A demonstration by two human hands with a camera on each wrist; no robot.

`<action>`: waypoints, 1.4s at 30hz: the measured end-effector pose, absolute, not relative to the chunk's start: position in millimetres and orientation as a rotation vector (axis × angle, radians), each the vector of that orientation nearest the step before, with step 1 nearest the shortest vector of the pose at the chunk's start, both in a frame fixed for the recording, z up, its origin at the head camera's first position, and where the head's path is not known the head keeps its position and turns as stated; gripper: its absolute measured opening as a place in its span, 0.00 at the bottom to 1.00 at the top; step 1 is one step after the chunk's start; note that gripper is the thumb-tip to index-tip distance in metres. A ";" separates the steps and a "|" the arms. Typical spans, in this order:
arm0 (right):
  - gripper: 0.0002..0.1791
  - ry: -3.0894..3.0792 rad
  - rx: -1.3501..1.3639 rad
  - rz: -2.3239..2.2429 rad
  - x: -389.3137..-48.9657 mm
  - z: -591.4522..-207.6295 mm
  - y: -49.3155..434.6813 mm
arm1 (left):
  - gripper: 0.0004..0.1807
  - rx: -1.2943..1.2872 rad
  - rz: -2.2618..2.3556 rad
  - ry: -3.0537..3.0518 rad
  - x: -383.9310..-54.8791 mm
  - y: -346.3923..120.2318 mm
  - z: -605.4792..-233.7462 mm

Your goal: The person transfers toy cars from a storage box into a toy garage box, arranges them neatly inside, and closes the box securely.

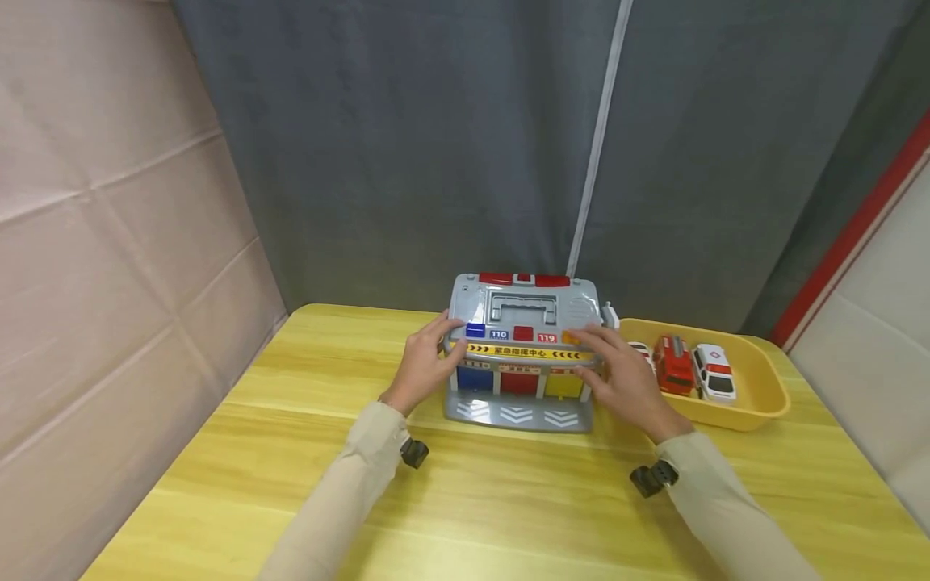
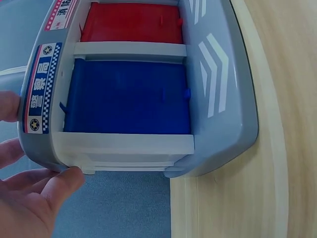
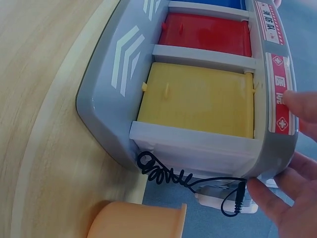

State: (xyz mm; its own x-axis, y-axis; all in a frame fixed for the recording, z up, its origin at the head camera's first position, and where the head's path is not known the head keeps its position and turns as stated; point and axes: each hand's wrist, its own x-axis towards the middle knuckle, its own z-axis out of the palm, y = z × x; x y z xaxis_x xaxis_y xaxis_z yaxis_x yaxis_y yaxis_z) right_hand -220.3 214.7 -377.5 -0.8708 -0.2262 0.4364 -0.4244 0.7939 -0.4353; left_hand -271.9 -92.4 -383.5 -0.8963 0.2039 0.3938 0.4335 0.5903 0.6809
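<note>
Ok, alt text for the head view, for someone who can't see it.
A person's left hand and right hand hold opposite ends of a gray toy garage with blue, red and yellow doors on a table. To the right, a yellow tray holds a red toy truck, a white toy ambulance and a partly hidden vehicle.

Glossy, smooth plastic on the toy garage (image 1: pixel 521 353), smooth plastic again on the tub (image 1: pixel 772 401); here's streaky wood grain across the desk (image 1: pixel 291 436), matt cloth on curtain (image 1: pixel 407 145) and sleeves (image 1: pixel 327 492)!
</note>
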 end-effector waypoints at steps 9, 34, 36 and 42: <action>0.29 -2.627 0.496 0.749 -219.5 -377.3 214.2 | 0.20 -0.518 -1.202 -2.529 -271.4 -91.6 -385.9; 0.30 -2.696 0.459 0.729 -217.0 -372.0 216.5 | 0.20 -0.521 -1.164 -2.543 -270.8 -88.2 -384.1; 0.30 -2.710 0.477 0.706 -217.4 -368.9 218.1 | 0.20 -0.516 -1.168 -2.547 -270.5 -88.2 -384.0; 0.32 -2.742 0.544 0.666 -219.3 -362.7 225.8 | 0.21 -0.515 -1.177 -2.535 -270.4 -87.1 -385.0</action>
